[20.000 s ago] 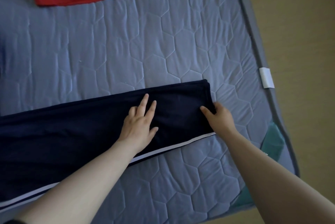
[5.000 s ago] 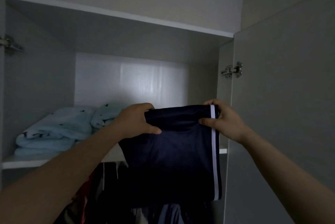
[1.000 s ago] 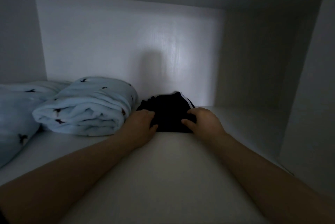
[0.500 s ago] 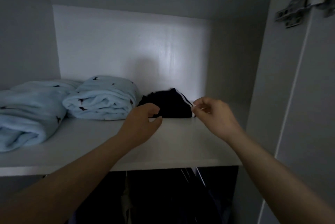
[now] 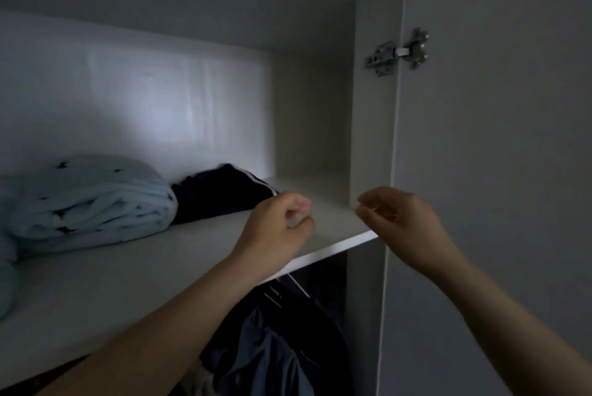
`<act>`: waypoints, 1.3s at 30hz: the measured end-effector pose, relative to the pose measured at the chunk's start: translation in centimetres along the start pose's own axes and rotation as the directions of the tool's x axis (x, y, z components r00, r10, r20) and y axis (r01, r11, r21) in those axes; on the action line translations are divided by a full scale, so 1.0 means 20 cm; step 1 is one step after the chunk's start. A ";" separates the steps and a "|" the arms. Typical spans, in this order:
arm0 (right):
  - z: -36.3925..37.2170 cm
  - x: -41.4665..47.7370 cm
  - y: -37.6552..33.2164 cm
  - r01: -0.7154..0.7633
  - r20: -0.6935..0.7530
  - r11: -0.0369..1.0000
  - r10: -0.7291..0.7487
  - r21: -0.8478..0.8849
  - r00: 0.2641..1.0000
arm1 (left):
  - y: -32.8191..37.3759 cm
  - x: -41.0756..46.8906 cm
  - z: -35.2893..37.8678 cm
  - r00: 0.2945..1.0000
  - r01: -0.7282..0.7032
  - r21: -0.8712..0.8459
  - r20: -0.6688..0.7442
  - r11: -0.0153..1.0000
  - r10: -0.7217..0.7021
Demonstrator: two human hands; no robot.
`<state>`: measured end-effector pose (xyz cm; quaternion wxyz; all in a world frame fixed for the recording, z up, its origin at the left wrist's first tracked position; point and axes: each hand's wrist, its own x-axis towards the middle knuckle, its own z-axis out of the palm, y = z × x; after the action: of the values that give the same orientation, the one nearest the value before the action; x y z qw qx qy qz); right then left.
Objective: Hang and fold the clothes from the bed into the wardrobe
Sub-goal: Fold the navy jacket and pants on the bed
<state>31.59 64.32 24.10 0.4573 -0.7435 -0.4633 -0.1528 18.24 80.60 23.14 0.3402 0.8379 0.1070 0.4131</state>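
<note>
White wardrobe shelf [image 5: 192, 251], folded navy trousers [image 5: 221, 193] touching pale blue blanket [image 5: 89, 197]

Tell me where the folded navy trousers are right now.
In the head view, the navy trousers lie at the back of the wardrobe shelf, against the right side of the light-blue blanket and just beyond the left hand.
</note>
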 end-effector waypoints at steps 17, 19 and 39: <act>-1.41 -1.47 -0.11 -0.503 -0.506 0.807 0.308 -0.310 0.806 | 1.19 -0.70 1.01 0.777 -0.239 -0.441 0.448 0.865 0.443; -1.64 -1.72 -0.17 -0.569 -0.568 0.747 0.317 -0.343 0.759 | 1.42 -0.87 1.16 0.718 -0.226 -0.521 0.482 0.823 0.502; -2.84 -3.62 -0.77 -0.971 -0.947 0.084 0.216 -0.223 0.236 | 3.13 -2.53 2.12 0.088 -0.056 -0.911 0.403 0.409 0.911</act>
<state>-7.94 -19.82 15.62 0.1824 -0.8434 0.3193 -0.3917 12.18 -9.89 14.83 0.4374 0.6670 -0.6023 -0.0335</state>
